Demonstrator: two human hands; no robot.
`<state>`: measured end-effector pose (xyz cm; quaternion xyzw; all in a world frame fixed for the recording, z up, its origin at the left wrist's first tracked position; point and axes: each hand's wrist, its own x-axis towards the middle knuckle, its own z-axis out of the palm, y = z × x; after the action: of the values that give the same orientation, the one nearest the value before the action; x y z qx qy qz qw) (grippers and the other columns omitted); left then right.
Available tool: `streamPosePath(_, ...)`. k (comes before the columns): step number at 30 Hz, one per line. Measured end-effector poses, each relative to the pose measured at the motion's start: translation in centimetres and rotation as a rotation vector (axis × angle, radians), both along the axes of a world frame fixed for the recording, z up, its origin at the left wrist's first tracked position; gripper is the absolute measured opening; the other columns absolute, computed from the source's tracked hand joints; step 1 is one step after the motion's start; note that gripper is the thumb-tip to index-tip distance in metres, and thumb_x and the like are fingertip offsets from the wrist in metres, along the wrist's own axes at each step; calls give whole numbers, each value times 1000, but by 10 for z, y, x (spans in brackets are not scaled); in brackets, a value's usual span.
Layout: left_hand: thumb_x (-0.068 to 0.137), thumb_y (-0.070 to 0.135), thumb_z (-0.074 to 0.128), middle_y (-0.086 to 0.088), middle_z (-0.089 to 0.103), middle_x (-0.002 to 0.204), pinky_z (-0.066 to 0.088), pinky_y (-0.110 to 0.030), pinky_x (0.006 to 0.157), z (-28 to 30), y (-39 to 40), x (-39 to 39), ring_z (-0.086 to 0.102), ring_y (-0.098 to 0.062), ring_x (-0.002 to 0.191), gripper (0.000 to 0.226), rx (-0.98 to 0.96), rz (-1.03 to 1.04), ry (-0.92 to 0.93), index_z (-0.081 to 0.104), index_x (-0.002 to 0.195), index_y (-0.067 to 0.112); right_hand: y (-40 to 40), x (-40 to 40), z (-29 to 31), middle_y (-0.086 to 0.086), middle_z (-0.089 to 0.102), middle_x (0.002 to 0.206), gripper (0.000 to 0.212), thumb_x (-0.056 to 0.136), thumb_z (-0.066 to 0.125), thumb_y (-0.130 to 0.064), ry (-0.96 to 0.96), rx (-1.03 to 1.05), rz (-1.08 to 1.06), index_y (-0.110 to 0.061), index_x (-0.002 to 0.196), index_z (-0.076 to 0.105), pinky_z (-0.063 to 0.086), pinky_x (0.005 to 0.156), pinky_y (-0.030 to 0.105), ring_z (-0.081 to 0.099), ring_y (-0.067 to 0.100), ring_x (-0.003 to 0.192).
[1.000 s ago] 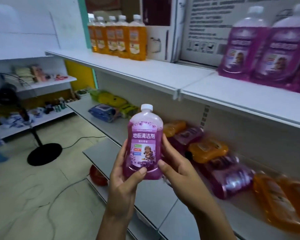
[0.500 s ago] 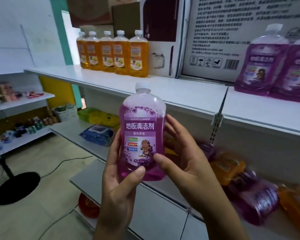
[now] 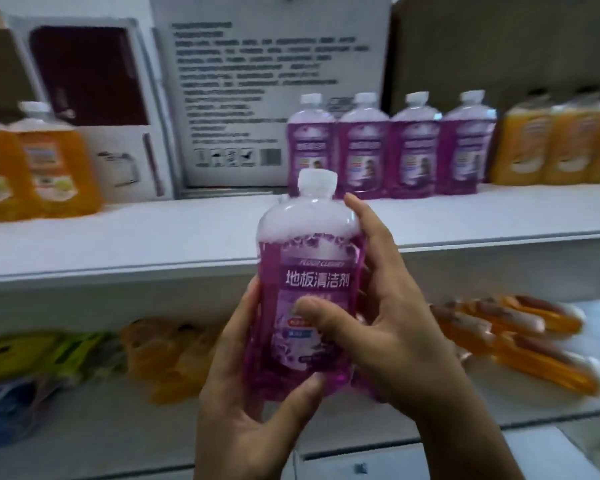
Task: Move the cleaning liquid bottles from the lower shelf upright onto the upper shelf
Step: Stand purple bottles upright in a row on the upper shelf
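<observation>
Orange bottles stand far left on the upper shelf. Left hand and right hand both curl round a purple bottle, upright in front of that shelf: white cap, foam on top, label "FLOOR CLEANER" plus 地板清洁剂. Smaller print's too blurry, I think.

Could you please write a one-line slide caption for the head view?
Both hands, left and right, hold a purple floor cleaner bottle upright before the upper shelf.
</observation>
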<state>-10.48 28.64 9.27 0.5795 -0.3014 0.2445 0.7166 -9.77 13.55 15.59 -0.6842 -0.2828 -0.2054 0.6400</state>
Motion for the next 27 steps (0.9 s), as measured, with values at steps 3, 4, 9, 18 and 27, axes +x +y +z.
streamPosePath(3,71,19,79,13,59,140,52,-25,94,22,-31,13,61,-13,124,84,37,-116,-73,45,144,44,-31,-7,23,-5,56,141,86,85,77,-16,-18,77,-54,-40,151,28,58,89,35,63,17,122)
streamPosePath(4,72,19,78,14,57,141,51,-24,95,31,-39,17,60,-12,125,85,62,-156,-88,42,145,45,-41,-10,31,-7,55,141,85,85,76,-14,-44,83,-96,-39,151,29,59,87,35,62,16,123)
streamPosePath(9,83,21,77,28,40,149,47,-17,100,70,-83,43,47,1,134,94,298,-264,-202,20,155,37,-81,-19,59,-9,40,149,78,88,72,-10,-162,32,-379,-39,150,34,63,77,40,56,17,128)
streamPosePath(18,81,23,81,3,47,148,50,-37,105,112,-160,81,53,-6,129,115,600,-407,-275,-5,158,26,-145,-15,85,-14,21,150,91,84,77,-13,-184,-420,-811,-47,150,24,53,82,9,43,8,131)
streamPosePath(27,84,6,77,6,50,139,57,-17,79,134,-214,104,58,-11,123,103,648,-409,-99,6,155,31,-192,16,100,-8,20,150,86,81,81,-14,-147,-585,-931,-46,144,31,44,66,-4,35,10,125)
